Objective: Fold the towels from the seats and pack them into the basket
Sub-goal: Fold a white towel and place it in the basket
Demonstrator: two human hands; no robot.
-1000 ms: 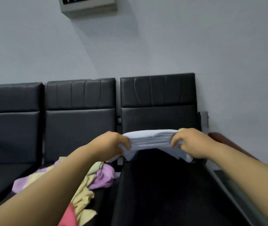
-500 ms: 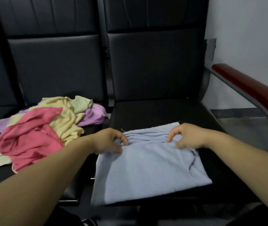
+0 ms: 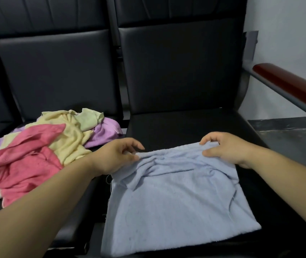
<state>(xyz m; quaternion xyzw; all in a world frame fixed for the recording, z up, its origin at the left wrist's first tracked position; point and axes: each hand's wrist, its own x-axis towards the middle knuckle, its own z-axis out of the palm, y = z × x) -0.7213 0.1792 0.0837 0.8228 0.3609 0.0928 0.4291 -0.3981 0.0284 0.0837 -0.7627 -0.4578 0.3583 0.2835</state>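
Observation:
A light blue towel (image 3: 176,202) lies spread on the right black seat (image 3: 185,125), its near edge hanging over the seat front. My left hand (image 3: 115,155) pinches its far left corner. My right hand (image 3: 226,148) pinches the far right corner. The far edge is bunched into wrinkles between the two hands. On the middle seat (image 3: 59,90) to the left lies a loose heap of towels: a pink one (image 3: 21,164) in front, a pale yellow one (image 3: 68,133), and a purple one (image 3: 105,133) behind. No basket is in view.
A red-brown armrest (image 3: 288,86) on a grey metal bar runs along the right side of the seat. Black seat backs rise behind. A grey wall and a dark floor strip show at the right.
The towel was held up stretched between both hands a second ago; it now lies flat on the right seat. My view has tipped down, and both hands have shifted slightly back along the far edge.

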